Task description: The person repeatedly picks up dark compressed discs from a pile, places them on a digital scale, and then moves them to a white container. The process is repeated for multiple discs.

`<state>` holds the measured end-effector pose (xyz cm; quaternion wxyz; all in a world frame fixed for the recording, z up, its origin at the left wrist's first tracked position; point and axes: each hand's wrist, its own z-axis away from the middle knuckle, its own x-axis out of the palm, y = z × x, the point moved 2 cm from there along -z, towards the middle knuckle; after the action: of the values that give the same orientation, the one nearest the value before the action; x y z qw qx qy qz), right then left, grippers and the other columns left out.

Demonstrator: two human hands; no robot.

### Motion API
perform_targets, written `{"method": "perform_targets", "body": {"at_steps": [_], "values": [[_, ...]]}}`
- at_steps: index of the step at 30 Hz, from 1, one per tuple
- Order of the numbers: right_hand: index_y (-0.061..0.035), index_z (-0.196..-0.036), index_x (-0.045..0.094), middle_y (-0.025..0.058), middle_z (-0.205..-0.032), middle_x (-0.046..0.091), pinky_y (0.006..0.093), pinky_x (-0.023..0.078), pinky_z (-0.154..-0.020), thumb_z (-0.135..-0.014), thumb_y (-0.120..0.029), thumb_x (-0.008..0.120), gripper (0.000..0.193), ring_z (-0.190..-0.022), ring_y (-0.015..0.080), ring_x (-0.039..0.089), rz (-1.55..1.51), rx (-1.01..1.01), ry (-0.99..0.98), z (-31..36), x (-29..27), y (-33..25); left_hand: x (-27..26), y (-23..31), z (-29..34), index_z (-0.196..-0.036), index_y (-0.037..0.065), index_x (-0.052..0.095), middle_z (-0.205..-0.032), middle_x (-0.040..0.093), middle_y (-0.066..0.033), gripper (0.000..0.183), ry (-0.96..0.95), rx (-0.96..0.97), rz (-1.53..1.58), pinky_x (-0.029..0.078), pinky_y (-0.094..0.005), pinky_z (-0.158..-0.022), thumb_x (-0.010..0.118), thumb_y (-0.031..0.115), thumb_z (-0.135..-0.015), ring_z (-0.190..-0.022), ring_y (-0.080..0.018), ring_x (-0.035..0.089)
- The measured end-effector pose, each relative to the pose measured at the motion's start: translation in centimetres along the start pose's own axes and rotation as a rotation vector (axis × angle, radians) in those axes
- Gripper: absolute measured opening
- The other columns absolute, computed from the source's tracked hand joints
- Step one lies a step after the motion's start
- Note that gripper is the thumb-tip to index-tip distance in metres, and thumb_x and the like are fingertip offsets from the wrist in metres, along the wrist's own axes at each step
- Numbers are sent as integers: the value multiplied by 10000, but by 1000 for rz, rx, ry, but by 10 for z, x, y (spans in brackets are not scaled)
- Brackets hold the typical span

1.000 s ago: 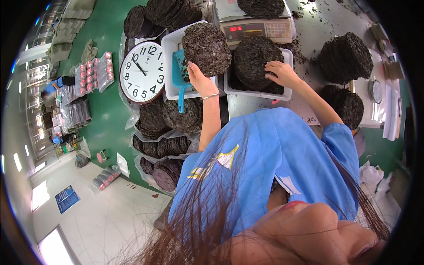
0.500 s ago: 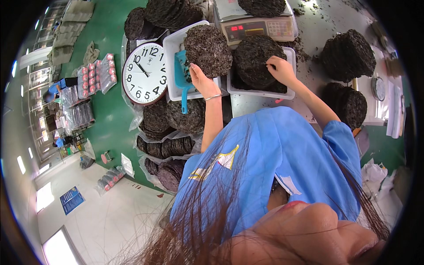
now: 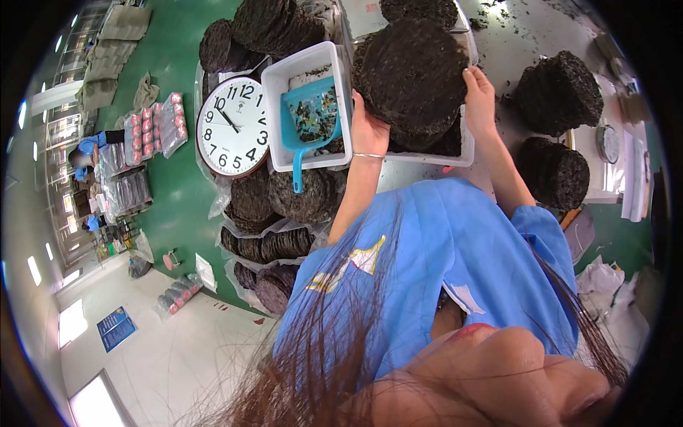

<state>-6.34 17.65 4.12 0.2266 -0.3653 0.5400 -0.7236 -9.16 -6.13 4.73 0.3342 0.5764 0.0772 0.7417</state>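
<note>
My two hands hold a round, dark dried seaweed sheet (image 3: 413,67) between them, raised over the right-hand white tub (image 3: 466,151). My left hand (image 3: 371,135) grips its lower left edge, the thumb showing and the other fingers partly hidden beneath it. At the right edge, my right hand (image 3: 480,96) pinches the rim between thumb and fingers. Below the sheet, more dark round sheets (image 3: 420,136) lie in the tub, mostly covered. Left of my left hand stands another white tub (image 3: 270,82) with a blue dustpan (image 3: 288,117) holding dark crumbs.
A round wall clock (image 3: 233,128) leans beside the left tub. Seaweed stacks stand at far left (image 3: 274,25), right (image 3: 562,92) and below the clock (image 3: 302,191). The scale (image 3: 363,18) behind is largely hidden by the raised sheet. Crumbs lie scattered on the metal table (image 3: 512,43).
The sheet in my left hand has moved right, from above the left tub to the right one, uncovering the dustpan. My right hand has shifted up and right and now grips the sheet's edge.
</note>
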Motion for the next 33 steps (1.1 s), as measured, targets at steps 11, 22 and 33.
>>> {"method": "perform_targets", "body": {"at_steps": [11,22,33], "values": [[-151,-1466,477,75,-1431,524,432,377,-1132,-882,-120,721,634,-1368,277,457,1115,-918,-37,-106,38,25,11,46,-21,-1395,94,521,-1379,581,-94,405,-48,195,-92,470,-458,-1087,583,80,-995,-1283,-270,554],[-193,-1350,629,115,-1310,571,446,414,-1037,-817,32,616,579,-1228,328,528,984,-922,132,-159,-15,5,44,33,-137,-1375,38,525,-1437,530,-149,477,-66,119,12,392,-575,-1125,688,160,-943,-1350,-342,471],[-220,-1430,570,99,-1435,508,464,271,-1152,-711,77,602,779,-1381,336,397,1339,-988,-372,24,-28,-70,79,-17,-55,-1277,19,615,-1289,642,-139,362,-166,-310,-158,483,-492,-1039,665,146,-942,-1188,-305,616]]}}
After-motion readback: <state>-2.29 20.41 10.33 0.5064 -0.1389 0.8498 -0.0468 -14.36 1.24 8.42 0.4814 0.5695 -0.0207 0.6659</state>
